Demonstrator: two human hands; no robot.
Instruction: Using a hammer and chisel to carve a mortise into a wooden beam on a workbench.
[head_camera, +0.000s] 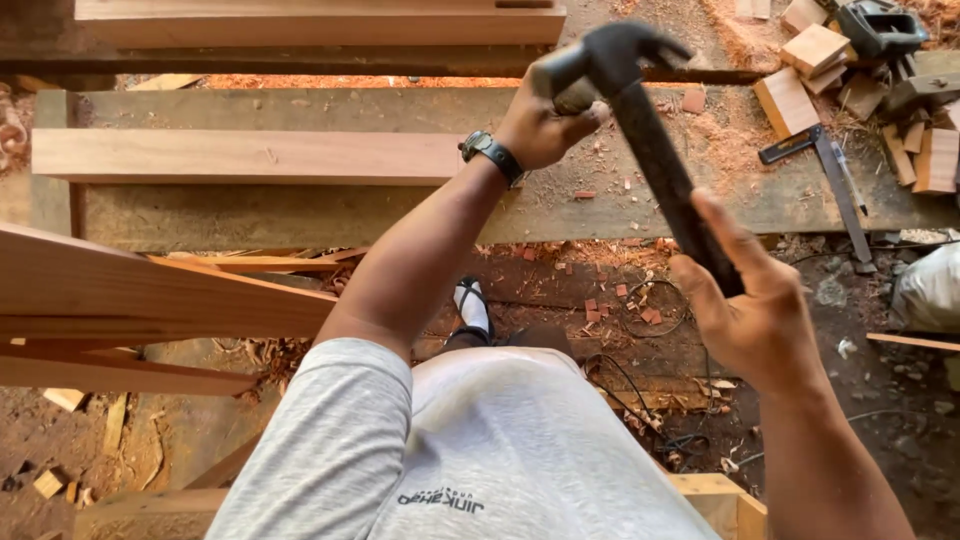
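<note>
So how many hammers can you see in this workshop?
1. A black hammer, raised over the workbench: the right hand grips its handle, and the left hand holds a tool at its head. Others could be hidden in the offcuts at upper right.

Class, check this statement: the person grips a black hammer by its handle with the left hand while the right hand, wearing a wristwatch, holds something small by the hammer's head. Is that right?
Not quite: the sides are swapped. In the head view the right hand grips the black hammer by its handle, while the left hand, with the wristwatch on its wrist, holds something small by the hammer's head.
</note>
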